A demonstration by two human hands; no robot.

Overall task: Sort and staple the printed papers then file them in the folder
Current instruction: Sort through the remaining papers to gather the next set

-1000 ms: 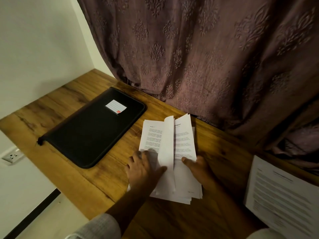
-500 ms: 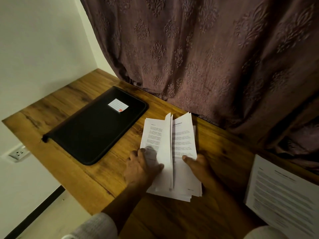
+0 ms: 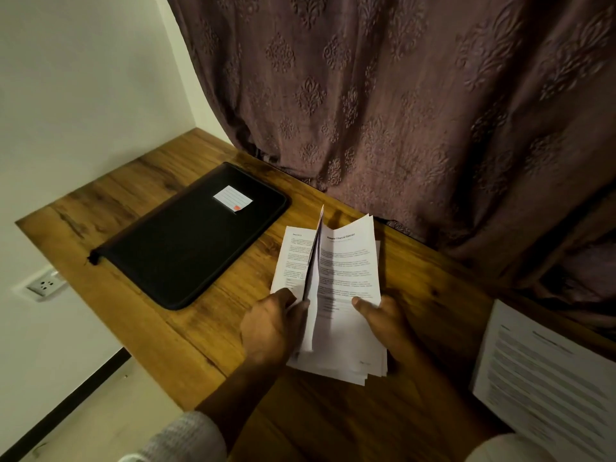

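A stack of printed papers [image 3: 346, 271] lies on the wooden table [image 3: 140, 315] in front of me. My left hand [image 3: 270, 328] pinches one sheet [image 3: 313, 268] by its lower edge and holds it up on edge, so it stands nearly vertical over the pile. My right hand [image 3: 383, 321] grips the right part of the stack, thumb on top of the headed page. A black zipped folder [image 3: 186, 241] with a white label [image 3: 232, 198] lies closed on the table to the left.
A second set of printed pages [image 3: 546, 375] lies at the right edge of the table. A patterned curtain [image 3: 400, 105] hangs behind the table. A wall socket [image 3: 41, 285] sits below the table's left edge.
The sheet in my left hand has swung from leaning right to standing nearly upright, uncovering the headed page under it. The camera has moved slightly.
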